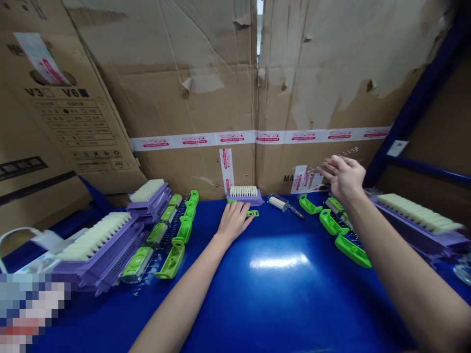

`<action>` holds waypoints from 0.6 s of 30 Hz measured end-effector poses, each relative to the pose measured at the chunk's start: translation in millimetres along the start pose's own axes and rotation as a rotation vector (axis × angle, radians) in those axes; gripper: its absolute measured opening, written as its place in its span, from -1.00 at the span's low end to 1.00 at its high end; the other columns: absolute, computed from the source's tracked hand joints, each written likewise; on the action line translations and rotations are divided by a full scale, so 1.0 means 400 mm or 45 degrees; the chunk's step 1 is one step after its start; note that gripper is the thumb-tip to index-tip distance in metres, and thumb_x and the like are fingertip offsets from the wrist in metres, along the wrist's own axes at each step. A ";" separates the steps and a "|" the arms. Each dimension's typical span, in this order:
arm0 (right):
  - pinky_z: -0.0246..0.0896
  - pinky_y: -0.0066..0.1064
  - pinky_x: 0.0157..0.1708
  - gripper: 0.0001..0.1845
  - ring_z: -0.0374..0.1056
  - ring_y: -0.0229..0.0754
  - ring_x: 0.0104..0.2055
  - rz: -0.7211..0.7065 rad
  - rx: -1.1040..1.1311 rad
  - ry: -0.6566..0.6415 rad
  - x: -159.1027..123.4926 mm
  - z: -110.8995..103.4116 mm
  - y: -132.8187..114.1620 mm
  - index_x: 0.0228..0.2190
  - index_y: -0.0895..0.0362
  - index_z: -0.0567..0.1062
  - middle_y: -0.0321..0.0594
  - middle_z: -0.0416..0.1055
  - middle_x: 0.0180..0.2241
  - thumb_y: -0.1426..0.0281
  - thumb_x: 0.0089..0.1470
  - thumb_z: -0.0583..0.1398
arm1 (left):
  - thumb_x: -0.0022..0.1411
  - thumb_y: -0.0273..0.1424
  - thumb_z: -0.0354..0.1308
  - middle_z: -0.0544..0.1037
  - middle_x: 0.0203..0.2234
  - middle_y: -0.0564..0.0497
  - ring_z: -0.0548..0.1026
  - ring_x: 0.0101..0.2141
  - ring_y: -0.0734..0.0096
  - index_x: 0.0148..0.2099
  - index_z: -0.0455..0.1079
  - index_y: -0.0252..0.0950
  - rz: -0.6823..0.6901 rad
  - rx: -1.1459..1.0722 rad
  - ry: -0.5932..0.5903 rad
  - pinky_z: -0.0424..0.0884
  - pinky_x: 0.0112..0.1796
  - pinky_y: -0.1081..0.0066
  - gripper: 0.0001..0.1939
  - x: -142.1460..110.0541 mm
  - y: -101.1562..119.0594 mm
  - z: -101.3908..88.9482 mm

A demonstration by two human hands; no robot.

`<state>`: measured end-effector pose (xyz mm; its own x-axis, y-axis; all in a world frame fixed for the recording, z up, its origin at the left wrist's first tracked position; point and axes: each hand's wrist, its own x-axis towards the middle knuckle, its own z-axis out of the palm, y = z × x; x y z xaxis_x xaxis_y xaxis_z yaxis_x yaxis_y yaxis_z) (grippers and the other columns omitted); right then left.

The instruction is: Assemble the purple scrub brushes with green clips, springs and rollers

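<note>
My left hand (234,221) lies palm down at the far middle of the blue table, fingers stretched out. It partly covers a flat bright green plastic piece (252,213). Just behind it stands a purple plastic holder with cream ribbed blocks (243,191). My right hand (346,179) is raised above the right-hand row of parts, with thumb and fingers pinched on a thin clear plastic strip (349,151) with a beaded look. Below that hand lie curved green plastic pieces (332,222) and small green-topped clear parts (334,205).
On the left, purple holders (106,252) sit beside green-topped clear boxes (138,262), clear beaded strips and curved green pieces (172,260). A small roller-like tool (278,202) lies at the back. More purple holders (412,225) stand right. Cardboard (195,108) walls the back.
</note>
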<state>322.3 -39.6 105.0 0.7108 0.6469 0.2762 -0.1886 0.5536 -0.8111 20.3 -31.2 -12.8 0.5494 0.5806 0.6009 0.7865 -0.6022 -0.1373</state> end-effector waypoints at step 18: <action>0.40 -0.30 -0.07 -0.92 0.47 -0.18 -0.23 0.831 0.347 -0.460 -0.279 0.084 0.153 -0.51 0.15 0.45 -0.12 0.55 -0.37 0.55 -0.06 0.20 | 0.23 -0.45 0.05 0.52 -0.21 -0.12 0.49 -0.21 0.23 0.05 0.22 -0.33 -0.068 -0.273 0.400 0.36 -0.17 0.25 -0.67 0.008 0.055 -0.001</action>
<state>208.7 -60.3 41.8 0.1448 0.9892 -0.0235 -0.6838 0.0829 -0.7250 39.1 -42.8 -13.4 0.3699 0.4383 0.8192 0.7165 -0.6959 0.0488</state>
